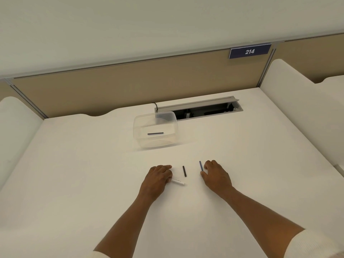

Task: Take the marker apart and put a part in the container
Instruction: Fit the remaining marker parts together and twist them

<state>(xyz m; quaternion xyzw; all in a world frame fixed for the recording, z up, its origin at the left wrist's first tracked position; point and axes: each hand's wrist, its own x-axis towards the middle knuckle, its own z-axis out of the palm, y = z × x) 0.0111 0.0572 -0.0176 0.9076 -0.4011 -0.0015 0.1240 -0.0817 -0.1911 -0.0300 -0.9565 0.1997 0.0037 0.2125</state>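
The marker lies in pieces on the white desk. Its white barrel [177,182] sticks out from under my left hand [158,178], whose fingers rest on it. A short black piece [184,171] lies free between my hands. A thin blue rod [201,165] lies at the fingertips of my right hand [216,175], touching or almost touching them. The clear plastic container [155,129] stands farther back, with one dark rod-like part [155,133] inside it.
An open grey cable hatch [199,108] sits in the desk behind the container, with a black cable beside it. Beige partition panels close off the back; one bears a blue sign reading 214. White dividers rise at both sides.
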